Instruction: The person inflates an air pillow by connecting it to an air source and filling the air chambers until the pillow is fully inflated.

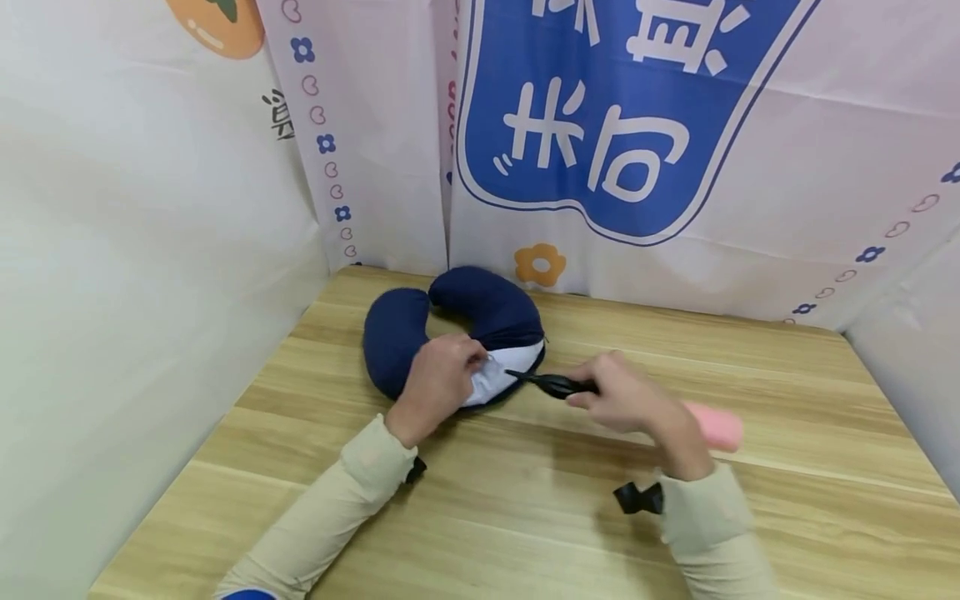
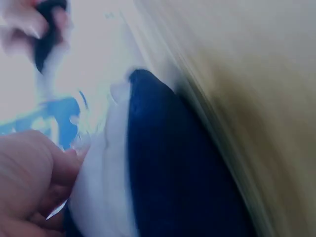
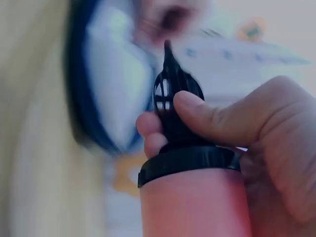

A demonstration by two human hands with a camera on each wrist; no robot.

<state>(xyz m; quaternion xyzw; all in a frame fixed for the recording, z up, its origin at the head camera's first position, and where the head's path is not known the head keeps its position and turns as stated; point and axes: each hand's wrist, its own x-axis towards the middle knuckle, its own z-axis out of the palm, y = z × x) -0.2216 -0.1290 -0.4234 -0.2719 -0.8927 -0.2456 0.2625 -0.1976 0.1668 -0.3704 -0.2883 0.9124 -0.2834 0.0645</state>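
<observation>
A navy U-shaped neck pillow lies on the table, its cover opened at the near right side so that a white inner part shows. My left hand pinches that white part near its edge; a clear bit shows by the fingertips in the left wrist view, too blurred to name. My right hand grips a pink hand pump by its black collar and tapered nozzle, thumb across the nozzle's base. The nozzle tip points at the white part, close to the left fingers; whether it touches cannot be told.
The wood-grain table has a white printed curtain behind it and white sheets at both sides. Black wrist-camera pieces show beside the cuffs.
</observation>
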